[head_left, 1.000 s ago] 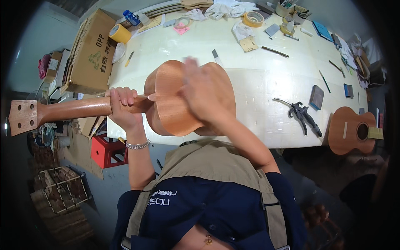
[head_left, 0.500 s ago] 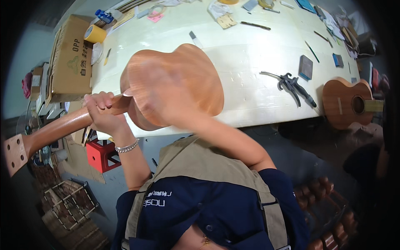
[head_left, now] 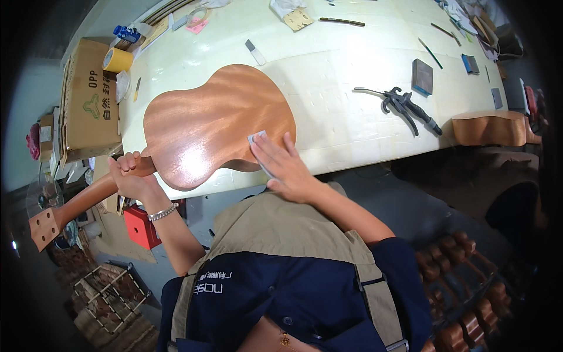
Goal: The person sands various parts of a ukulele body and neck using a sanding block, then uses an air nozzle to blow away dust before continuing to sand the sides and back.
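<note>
An unfinished wooden ukulele lies back up at the table's front left, its neck reaching out past the edge to a four-holed headstock. My left hand is closed round the neck, near the body. My right hand rests on the lower bout's near side, holding a light grey-blue pad, perhaps abrasive, mostly hidden under the fingers and palm. A black air blow gun and a grey block lie to the right.
A white worktable holds a cardboard box, yellow tape roll, scraper and sticks. Another wooden instrument lies at the right end. A red stool stands below left; racks of wooden parts sit at lower right.
The instrument has swung so its back lies broader in view, with the headstock lower. My right hand has moved from the upper middle toward the near right side. The right-end instrument looks tipped.
</note>
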The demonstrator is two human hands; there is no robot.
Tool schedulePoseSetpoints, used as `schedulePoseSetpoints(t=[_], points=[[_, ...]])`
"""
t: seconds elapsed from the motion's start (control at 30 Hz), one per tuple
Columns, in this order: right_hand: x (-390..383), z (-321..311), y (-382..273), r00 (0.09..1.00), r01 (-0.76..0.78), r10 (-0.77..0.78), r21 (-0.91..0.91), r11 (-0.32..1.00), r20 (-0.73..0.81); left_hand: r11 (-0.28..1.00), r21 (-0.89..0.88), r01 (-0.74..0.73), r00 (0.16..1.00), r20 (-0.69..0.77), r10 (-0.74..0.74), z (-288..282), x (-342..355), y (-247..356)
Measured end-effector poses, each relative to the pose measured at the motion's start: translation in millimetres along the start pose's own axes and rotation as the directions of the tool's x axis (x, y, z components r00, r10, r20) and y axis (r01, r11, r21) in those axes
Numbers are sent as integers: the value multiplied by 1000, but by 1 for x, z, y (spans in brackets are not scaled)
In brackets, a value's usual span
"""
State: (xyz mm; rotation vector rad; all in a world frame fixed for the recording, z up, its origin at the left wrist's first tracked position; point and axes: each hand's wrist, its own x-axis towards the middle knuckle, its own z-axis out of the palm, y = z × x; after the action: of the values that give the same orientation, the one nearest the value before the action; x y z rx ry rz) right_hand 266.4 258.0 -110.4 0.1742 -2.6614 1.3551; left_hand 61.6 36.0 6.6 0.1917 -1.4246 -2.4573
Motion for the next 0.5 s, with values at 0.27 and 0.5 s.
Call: schedulePoseSetpoints(t=[0.27,0.5], points=[[13,1,16,991,119,-110,-150,981,71,995,-64,71,995,76,-66,-21,14,-7],[64,3,30,981,-48,-9,-291,956,-191,999,-43,-9,992,128,15,3,-6,3]])
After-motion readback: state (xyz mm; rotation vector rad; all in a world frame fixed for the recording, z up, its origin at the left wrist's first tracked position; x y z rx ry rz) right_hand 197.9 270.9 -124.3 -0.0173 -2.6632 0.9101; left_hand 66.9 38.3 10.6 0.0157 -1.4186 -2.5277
